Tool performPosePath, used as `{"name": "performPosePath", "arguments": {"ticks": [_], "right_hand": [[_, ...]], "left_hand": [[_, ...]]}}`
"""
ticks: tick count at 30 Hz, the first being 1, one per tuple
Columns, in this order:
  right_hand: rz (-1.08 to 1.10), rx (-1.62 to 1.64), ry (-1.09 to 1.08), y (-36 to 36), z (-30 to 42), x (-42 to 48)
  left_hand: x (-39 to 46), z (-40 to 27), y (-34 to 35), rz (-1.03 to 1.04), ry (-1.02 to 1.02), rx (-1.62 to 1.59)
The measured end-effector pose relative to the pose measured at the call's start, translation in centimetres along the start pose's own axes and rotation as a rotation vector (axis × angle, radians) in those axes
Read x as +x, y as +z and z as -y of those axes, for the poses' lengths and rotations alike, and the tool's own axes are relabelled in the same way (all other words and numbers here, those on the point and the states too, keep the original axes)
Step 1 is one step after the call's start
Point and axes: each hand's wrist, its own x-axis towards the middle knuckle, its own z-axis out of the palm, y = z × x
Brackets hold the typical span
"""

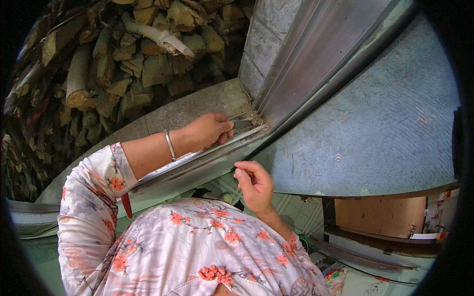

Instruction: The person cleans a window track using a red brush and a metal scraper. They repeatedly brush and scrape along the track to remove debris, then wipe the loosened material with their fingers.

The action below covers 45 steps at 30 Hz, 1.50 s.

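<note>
My left hand (213,130), with a silver bangle (170,145) on its wrist, reaches over the metal track of a window sill (242,139). Its thumb and fingers pinch a thin dark flat piece (241,125) that lies low in the track, pointing to the corner; what it is cannot be told. Dry, straw-like debris (257,118) has gathered in that corner, just past the fingers. My right hand (257,186) hangs nearer my body, on the room side of the sill, with curled fingers and the thumb against the index finger; nothing shows in it.
Split firewood (155,70) is stacked beyond the concrete outer ledge (207,100). A tall metal window frame (314,55) and a tiled pier (264,40) rise at the corner. A blue patterned surface (370,122) fills the right side, above a brown panel (381,216).
</note>
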Motion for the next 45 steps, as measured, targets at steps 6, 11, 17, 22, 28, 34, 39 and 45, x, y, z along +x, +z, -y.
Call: {"name": "performPosePath", "arguments": {"ticks": [6,11,17,22,28,34,39,45], "right_hand": [[0.016,-0.004,0.003,0.0,0.7,0.4],[0.038,-0.036,0.036,0.2,1.4,0.7],[0.094,-0.082,-0.038,0.7,1.0,0.9],[0.092,-0.065,0.049,1.2,1.7,1.0],[0.126,-0.06,-0.024,1.8,1.7,1.1],[0.132,-0.066,0.02,1.7,2.1,0.8],[0.121,-0.081,0.018,1.6,2.4,0.4],[0.103,-0.106,0.0,0.8,2.0,-0.2]], "left_hand": [[-0.2,0.1,-0.7,0.074,-0.039,-0.091],[-0.3,0.6,-1.0,0.094,-0.042,-0.154],[-1.0,0.6,-1.3,0.089,-0.04,-0.23],[-2.1,0.7,-3.4,0.085,-0.016,-0.351],[-2.8,0.8,-7.8,-0.185,0.033,-0.672],[-4.4,-0.4,-3.9,-0.049,0.0,-0.2],[-3.6,1.4,-1.9,-0.049,0.437,0.357],[-3.7,-1.4,-0.8,-0.101,0.205,0.477]]}}
